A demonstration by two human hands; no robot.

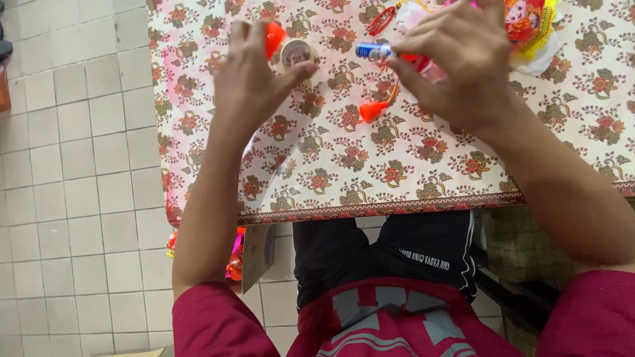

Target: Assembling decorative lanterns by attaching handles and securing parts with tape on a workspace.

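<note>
Item: slim blue-and-white glue stick tube [372,50], pinched in the fingertips of the right hand [463,63], long axis lying crosswise, free end pointing toward the left hand [254,73].

Left hand: fingers closed on a small orange plastic cap [274,36], touching a roll of clear tape [296,51].

On the floral tablecloth [317,172] (between the hands): orange cone-shaped cap [372,110].

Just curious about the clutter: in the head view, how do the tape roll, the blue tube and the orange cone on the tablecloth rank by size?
1. tape roll
2. blue tube, partly hidden by the right hand, so unsure
3. orange cone
</note>
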